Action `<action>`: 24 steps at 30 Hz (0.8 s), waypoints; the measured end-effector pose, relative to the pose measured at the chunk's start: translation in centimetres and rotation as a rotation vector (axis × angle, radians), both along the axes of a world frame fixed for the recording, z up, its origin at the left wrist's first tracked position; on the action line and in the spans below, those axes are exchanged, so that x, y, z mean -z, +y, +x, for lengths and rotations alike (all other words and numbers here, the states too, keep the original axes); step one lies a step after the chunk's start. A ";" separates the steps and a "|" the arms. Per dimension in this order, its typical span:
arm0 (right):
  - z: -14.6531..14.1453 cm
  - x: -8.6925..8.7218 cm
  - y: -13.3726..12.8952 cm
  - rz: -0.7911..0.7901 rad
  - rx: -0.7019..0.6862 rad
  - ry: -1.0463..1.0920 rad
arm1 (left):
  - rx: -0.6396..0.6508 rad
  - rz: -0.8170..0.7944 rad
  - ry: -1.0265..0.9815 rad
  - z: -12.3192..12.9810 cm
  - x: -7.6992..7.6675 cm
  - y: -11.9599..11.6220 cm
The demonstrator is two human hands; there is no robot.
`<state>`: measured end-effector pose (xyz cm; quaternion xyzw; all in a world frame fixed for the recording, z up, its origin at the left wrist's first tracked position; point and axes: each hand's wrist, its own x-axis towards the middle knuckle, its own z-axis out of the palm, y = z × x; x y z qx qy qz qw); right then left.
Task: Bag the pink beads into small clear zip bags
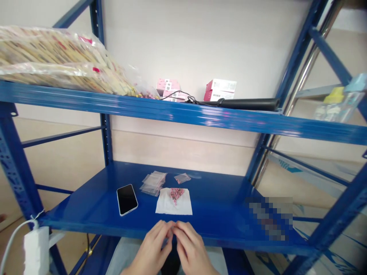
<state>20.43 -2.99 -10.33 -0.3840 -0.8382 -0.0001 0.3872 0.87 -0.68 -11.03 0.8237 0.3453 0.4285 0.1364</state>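
The left hand (150,250) and right hand (193,250) curled close, fingertips together, and what they held could not be seen. Pink beads (175,194) sat on a white tissue (183,208) at 12 o'clock on the blue metal shelf (218,214), with a phone (127,199) at 11 o'clock.

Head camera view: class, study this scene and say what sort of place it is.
Probably a small stockroom or packing workspace: blue steel shelving holds boxes, and small clear bags lie beside pink beads on a white sheet.

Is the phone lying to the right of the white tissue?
No, the phone lies to the left of the white tissue.
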 end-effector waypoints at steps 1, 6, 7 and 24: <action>-0.1 0.0 0.1 -0.015 -0.001 0.002 | -0.001 -0.004 -0.002 -0.1 0.2 0.1; -0.5 -0.5 0.5 -0.112 -0.029 0.023 | -0.004 -0.017 0.006 -0.4 0.3 0.7; -0.6 -0.5 0.4 -0.120 -0.031 0.026 | -0.006 -0.006 0.017 -0.4 0.2 0.7; -0.8 0.8 0.4 -0.220 -0.006 0.182 | 0.121 0.017 0.067 -0.7 -0.3 0.3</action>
